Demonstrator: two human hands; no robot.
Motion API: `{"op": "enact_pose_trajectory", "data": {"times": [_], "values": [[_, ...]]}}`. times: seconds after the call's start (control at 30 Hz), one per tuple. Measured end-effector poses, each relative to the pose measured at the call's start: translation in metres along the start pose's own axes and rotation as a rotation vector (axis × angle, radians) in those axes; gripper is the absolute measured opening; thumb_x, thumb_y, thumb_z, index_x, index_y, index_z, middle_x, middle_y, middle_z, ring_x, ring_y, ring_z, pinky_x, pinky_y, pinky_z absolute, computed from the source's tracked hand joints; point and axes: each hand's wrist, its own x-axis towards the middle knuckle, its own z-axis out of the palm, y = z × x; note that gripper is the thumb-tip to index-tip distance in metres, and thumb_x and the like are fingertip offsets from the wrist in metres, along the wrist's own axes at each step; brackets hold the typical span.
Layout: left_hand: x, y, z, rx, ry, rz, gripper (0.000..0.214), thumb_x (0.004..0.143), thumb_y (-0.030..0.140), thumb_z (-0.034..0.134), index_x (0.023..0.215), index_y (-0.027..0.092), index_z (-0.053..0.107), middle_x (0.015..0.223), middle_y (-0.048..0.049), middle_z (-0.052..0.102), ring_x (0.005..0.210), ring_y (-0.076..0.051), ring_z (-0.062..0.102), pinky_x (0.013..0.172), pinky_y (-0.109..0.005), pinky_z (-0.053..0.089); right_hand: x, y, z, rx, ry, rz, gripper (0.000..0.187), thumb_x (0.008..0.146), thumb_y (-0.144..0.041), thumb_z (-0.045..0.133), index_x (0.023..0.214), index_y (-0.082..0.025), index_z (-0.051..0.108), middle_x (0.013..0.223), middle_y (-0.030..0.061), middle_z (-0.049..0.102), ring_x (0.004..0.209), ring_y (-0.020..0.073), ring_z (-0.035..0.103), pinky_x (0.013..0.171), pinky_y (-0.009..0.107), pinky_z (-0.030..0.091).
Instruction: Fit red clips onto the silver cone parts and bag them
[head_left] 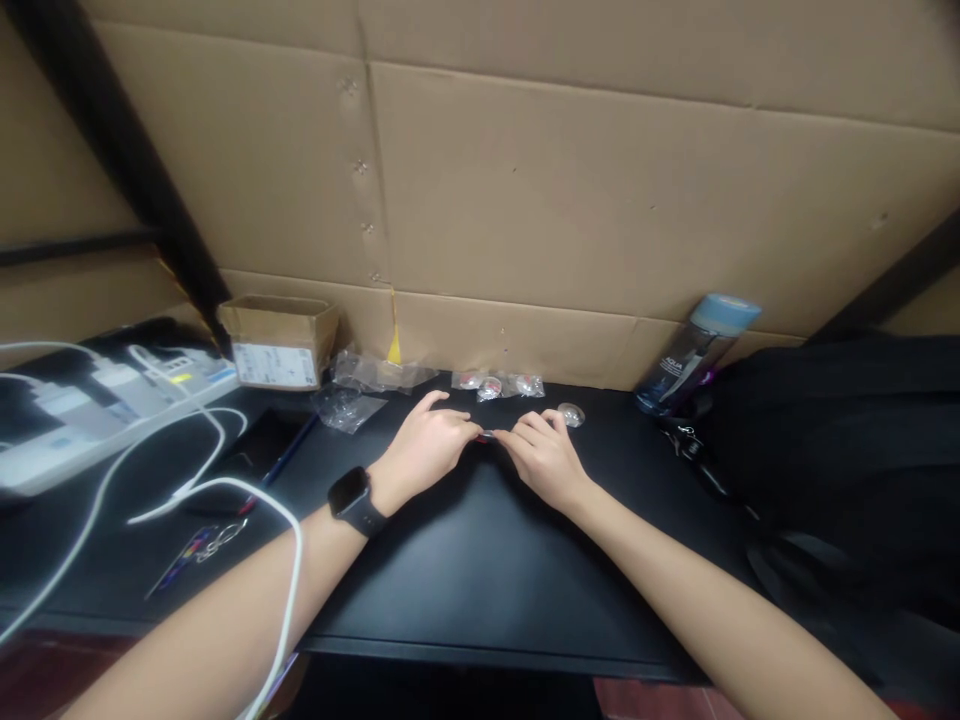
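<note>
Just above the black table, my left hand [431, 440] and my right hand [544, 452] meet fingertip to fingertip. Pinched between them is a small flat red-and-silver piece [487, 436], mostly covered by the fingers, so its kind is unclear. Both hands are closed on it, one at each end. Right behind my right hand lies a round, clear, shiny disc-like thing [571, 414]. Beyond the hands, several small round items in clear plastic packets [491, 387] lie near the cardboard wall.
Empty clear bags [349, 408] and an open cardboard box [279, 340] lie back left. A power strip [67, 440], a white cable [296, 560], a phone [259, 440] and a keyring [214, 540] are at left. A bottle [694, 355] and black bag [840, 470] stand right.
</note>
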Motion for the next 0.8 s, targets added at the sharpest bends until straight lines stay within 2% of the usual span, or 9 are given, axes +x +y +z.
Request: {"op": "enact_pose_trajectory", "data": {"times": [0.1, 0.23, 0.33, 0.43, 0.57, 0.8], "values": [[0.002, -0.002, 0.005, -0.013, -0.001, 0.011, 0.026, 0.098, 0.011, 0.056, 0.106, 0.025, 0.076, 0.105, -0.0039, 0.082, 0.109, -0.022, 0.074, 0.115, -0.048, 0.033, 0.001, 0.006, 0.000, 0.000, 0.003, 0.014, 0.019, 0.100, -0.010, 0.058, 0.107, -0.018, 0.074, 0.078, 0.0024, 0.073, 0.083, 0.0184, 0.059, 0.082, 0.039, 0.030], [0.002, -0.005, 0.006, -0.075, -0.018, 0.031, 0.033, 0.101, 0.013, 0.050, 0.121, 0.027, 0.071, 0.117, -0.0043, 0.079, 0.119, -0.022, 0.070, 0.112, -0.047, 0.035, 0.000, 0.025, -0.006, -0.010, 0.016, 0.041, 0.016, 0.102, -0.015, 0.059, 0.101, -0.019, 0.075, 0.077, 0.0012, 0.073, 0.084, 0.0176, 0.058, 0.083, 0.039, 0.027], [-0.001, -0.009, 0.000, -0.092, 0.018, -0.005, 0.033, 0.102, 0.015, 0.049, 0.125, 0.026, 0.070, 0.123, -0.0055, 0.077, 0.123, -0.023, 0.067, 0.111, -0.048, 0.034, -0.003, 0.046, -0.014, -0.079, 0.048, 0.127, 0.018, 0.103, -0.018, 0.058, 0.097, -0.019, 0.075, 0.078, 0.0018, 0.073, 0.086, 0.0184, 0.058, 0.086, 0.040, 0.024], [-0.003, -0.014, -0.005, -0.091, 0.058, -0.036, 0.031, 0.101, 0.017, 0.048, 0.120, 0.025, 0.072, 0.123, -0.0067, 0.077, 0.130, -0.026, 0.064, 0.112, -0.051, 0.032, -0.005, 0.068, -0.018, -0.170, 0.042, 0.235, 0.026, 0.103, -0.020, 0.056, 0.083, -0.018, 0.072, 0.076, 0.0035, 0.073, 0.086, 0.0195, 0.056, 0.087, 0.041, 0.022], [-0.004, -0.022, -0.006, -0.101, 0.066, -0.076, 0.030, 0.099, 0.016, 0.049, 0.111, 0.025, 0.075, 0.119, -0.0066, 0.078, 0.130, -0.028, 0.064, 0.112, -0.053, 0.030, -0.005, 0.091, -0.006, -0.267, -0.070, 0.310, 0.035, 0.103, -0.020, 0.052, 0.074, -0.018, 0.070, 0.074, 0.0063, 0.073, 0.087, 0.0217, 0.053, 0.087, 0.042, 0.021], [-0.004, -0.029, -0.007, -0.096, 0.051, -0.160, 0.031, 0.096, 0.014, 0.047, 0.103, 0.024, 0.076, 0.113, -0.0056, 0.080, 0.128, -0.029, 0.064, 0.108, -0.052, 0.031, 0.016, 0.113, 0.025, -0.265, -0.138, 0.309, 0.029, 0.099, -0.015, 0.053, 0.082, -0.018, 0.075, 0.081, 0.0109, 0.075, 0.093, 0.0259, 0.050, 0.089, 0.044, 0.022]]}}
